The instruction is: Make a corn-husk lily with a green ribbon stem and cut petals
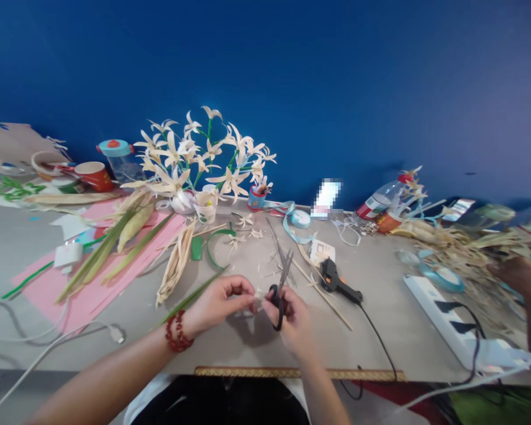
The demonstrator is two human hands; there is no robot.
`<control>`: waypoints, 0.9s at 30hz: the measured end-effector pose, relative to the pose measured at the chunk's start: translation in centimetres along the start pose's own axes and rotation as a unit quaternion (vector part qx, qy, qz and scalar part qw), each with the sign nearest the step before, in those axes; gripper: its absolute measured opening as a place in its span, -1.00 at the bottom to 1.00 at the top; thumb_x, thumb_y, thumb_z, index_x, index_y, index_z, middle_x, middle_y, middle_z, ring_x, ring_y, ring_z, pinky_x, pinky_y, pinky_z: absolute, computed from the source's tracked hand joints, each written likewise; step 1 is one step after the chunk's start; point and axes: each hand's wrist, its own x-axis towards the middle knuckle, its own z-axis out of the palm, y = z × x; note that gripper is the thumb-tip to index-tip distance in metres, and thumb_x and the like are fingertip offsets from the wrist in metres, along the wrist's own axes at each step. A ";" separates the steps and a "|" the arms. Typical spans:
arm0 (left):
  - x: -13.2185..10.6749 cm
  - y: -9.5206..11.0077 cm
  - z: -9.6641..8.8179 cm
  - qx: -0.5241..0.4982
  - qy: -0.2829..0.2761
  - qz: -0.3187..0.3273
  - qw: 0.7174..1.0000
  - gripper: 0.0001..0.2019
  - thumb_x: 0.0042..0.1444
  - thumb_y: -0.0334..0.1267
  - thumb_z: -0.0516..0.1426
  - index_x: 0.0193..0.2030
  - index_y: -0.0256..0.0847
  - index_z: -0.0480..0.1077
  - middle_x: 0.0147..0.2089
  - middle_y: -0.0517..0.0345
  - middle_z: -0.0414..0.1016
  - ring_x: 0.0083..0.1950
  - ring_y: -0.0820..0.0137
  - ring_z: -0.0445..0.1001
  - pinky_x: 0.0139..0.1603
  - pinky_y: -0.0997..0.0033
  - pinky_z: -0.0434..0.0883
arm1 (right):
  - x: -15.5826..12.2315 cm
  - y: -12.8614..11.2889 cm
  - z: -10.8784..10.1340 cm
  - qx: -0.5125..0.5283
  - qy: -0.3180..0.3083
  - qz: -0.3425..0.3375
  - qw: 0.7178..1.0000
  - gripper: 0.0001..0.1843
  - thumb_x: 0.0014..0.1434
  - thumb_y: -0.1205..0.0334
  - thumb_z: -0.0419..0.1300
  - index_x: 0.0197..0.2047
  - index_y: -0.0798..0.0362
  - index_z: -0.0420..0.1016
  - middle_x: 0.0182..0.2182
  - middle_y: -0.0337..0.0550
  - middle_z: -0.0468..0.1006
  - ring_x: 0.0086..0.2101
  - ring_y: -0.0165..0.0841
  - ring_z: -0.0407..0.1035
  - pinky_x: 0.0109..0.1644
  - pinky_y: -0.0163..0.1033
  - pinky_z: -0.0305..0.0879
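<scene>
My right hand [294, 316] is closed around a pair of scissors [285, 270], the black handles at the palm and the blades pointing up and away. Its thumb and fingertips also meet a small pale piece [259, 298]. On the other side of that piece, my left hand [225, 301] pinches it between thumb and fingers; the fingers cover most of it, so its exact shape is unclear. A long green leaf strip [194, 296] lies beside my left wrist. Beyond the hands are small pale husk flowers [236, 241] and thin wires [274, 236].
A black glue gun [340, 283] with its cord lies to the right, near a white power strip [440, 321]. Husk flowers [228, 180] stand in cups at the back. Pink paper [128, 277] with husks lies left. Another person's hand [513, 280] is at the far right.
</scene>
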 end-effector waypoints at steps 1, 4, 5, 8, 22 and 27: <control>0.1 0.0 -0.1 -0.036 0.011 0.003 0.999 -0.88 0.14 -0.23 0.19 -0.30 -0.25 0.41 -0.37 0.10 0.57 -0.30 0.39 0.49 -0.16 0.38 0.37 | -0.3 0.2 0.1 -0.008 -0.012 0.001 1.000 -0.69 0.09 -0.02 0.26 -0.35 0.07 0.41 -0.49 -0.25 0.37 -0.50 -0.42 0.20 -0.42 -0.33 0.15; 0.1 0.1 -0.4 -0.096 0.042 0.024 0.994 -0.87 0.15 -0.23 0.20 -0.29 -0.25 0.40 -0.31 0.10 0.55 -0.22 0.40 0.47 -0.09 0.39 0.33 | -1.4 0.7 0.5 -0.012 -0.083 0.023 0.996 -0.61 0.08 -0.11 0.24 -0.41 0.07 0.37 -0.52 -0.25 0.35 -0.51 -0.42 0.17 -0.43 -0.33 0.13; 0.1 0.2 -0.5 -0.105 0.050 0.030 0.993 -0.87 0.14 -0.24 0.21 -0.30 -0.25 0.40 -0.30 0.10 0.54 -0.21 0.41 0.46 -0.08 0.40 0.32 | -1.7 0.9 0.7 -0.013 -0.100 0.028 0.994 -0.59 0.07 -0.13 0.24 -0.42 0.08 0.36 -0.53 -0.25 0.34 -0.51 -0.42 0.16 -0.44 -0.33 0.12; -0.1 0.2 -0.4 -0.124 0.063 0.039 0.989 -0.87 0.15 -0.24 0.21 -0.32 -0.25 0.40 -0.31 0.14 0.50 -0.21 0.43 0.42 -0.08 0.42 0.29 | -2.3 1.5 1.4 -0.024 -0.116 0.036 0.992 -0.55 0.07 -0.17 0.23 -0.41 0.08 0.36 -0.53 -0.26 0.31 -0.51 -0.43 0.13 -0.44 -0.33 0.10; -0.1 -0.3 -0.2 -0.140 0.085 0.049 0.985 -0.85 0.11 -0.24 0.22 -0.35 -0.24 0.34 -0.26 0.17 0.38 -0.25 0.46 0.32 -0.14 0.45 0.26 | -1.9 1.4 2.7 -0.031 -0.105 0.046 0.993 -0.57 0.08 -0.13 0.23 -0.48 0.05 0.24 -0.60 -0.36 0.16 -0.55 -0.48 0.01 -0.49 -0.36 -0.02; -0.1 -0.3 -0.2 -0.140 0.080 0.043 0.986 -0.82 0.10 -0.21 0.22 -0.35 -0.24 0.32 -0.30 0.18 0.38 -0.28 0.44 0.32 -0.14 0.42 0.26 | -2.0 1.8 3.0 -0.026 -0.102 0.049 0.993 -0.56 0.08 -0.14 0.21 -0.50 0.03 0.21 -0.62 -0.37 0.16 -0.57 -0.47 0.01 -0.50 -0.36 0.00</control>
